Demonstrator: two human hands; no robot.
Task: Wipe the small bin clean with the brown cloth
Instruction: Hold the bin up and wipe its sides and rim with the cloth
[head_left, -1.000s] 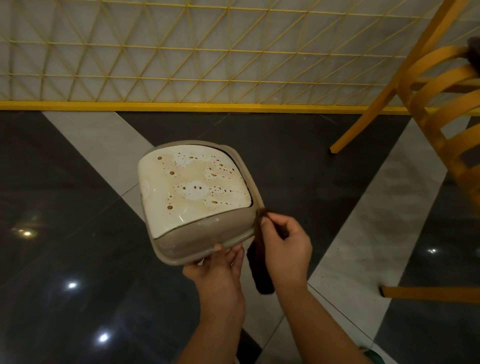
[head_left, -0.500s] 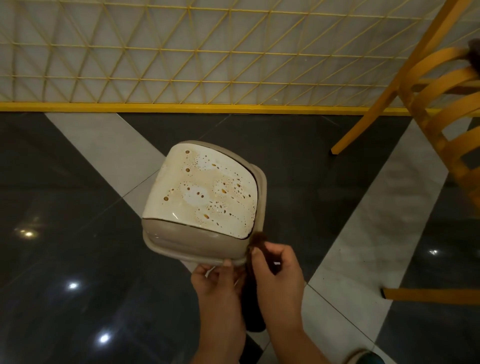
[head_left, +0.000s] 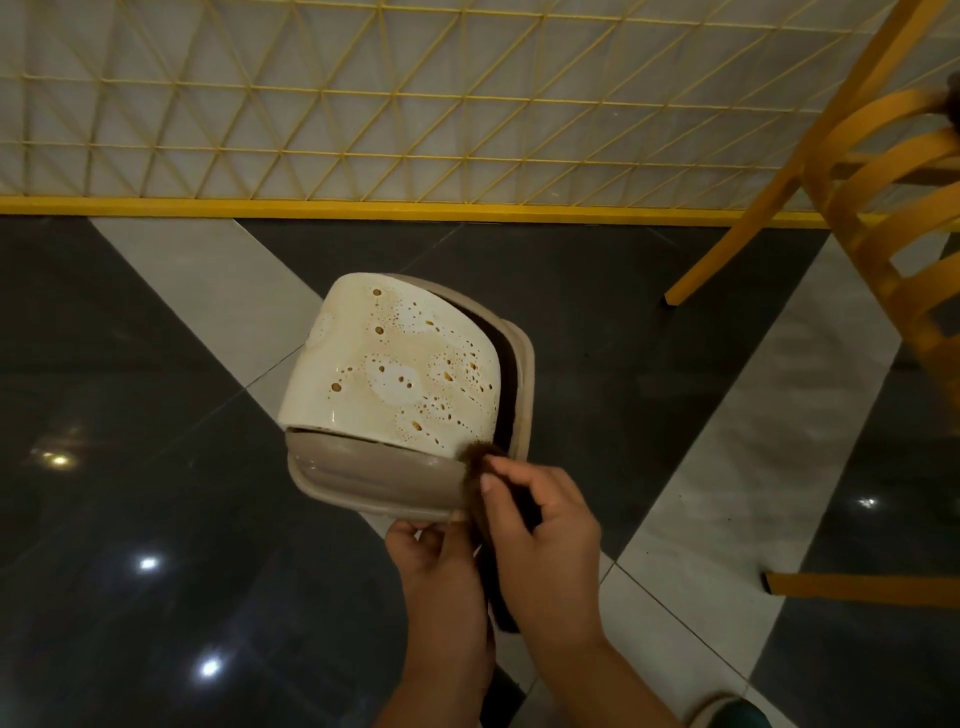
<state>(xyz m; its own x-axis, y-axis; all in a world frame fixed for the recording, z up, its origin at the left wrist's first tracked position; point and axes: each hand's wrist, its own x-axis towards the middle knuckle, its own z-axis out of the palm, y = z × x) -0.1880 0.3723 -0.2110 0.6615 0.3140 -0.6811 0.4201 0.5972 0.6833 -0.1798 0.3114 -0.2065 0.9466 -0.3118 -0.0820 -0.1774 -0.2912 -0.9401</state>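
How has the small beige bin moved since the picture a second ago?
Yes. The small beige bin has turned clockwise and shifted right against the white floor stripe; the right hand holds the brown cloth at its lower right corner.

I see a small bin (head_left: 395, 374) of smooth, glossy cream material, speckled with brown spots, its taupe rim a duller, plastic-looking matt. Just above my right hand's fingertips (head_left: 488, 480), the brown cloth (head_left: 475, 457) looks fuzzy and rough, its lower length dark and soft. Beyond my fingers, the floor (head_left: 130, 415) is polished dark and pale stone, mirror-glossy with light spots. The chair (head_left: 883, 208) looks like smooth yellow painted wood.
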